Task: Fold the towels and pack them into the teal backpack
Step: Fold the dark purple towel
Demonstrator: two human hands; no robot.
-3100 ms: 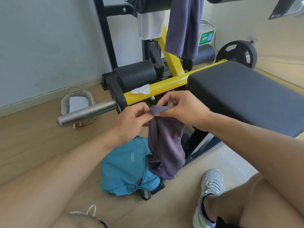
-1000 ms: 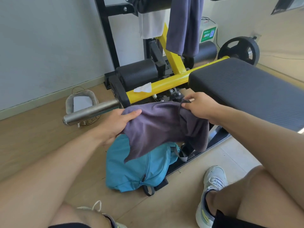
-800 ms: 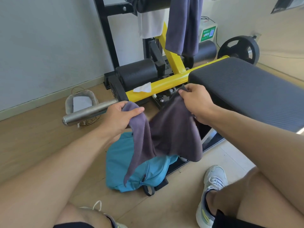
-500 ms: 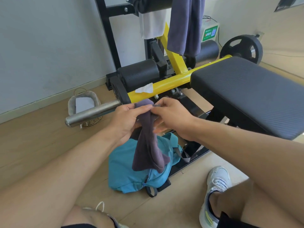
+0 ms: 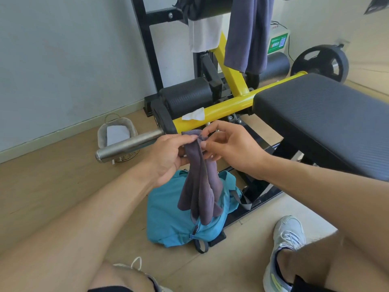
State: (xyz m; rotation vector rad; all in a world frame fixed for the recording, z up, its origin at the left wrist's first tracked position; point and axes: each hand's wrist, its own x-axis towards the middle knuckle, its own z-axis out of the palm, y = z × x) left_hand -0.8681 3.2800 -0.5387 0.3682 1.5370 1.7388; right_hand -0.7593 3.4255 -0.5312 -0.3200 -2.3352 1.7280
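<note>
Grey-purple towel point(image 5: 200, 186) hangs doubled, limp, over teal backpack point(image 5: 168, 218).

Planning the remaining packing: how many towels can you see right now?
3: a purple towel pinched in both hands above the teal backpack, and a purple and a white one hanging on the machine. Others may be hidden.

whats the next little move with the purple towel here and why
Probably fold the hanging half up once more. The left hand and right hand pinch the purple towel at its top edge, and it dangles in a long narrow strip over the teal backpack, too long to pack.
</note>
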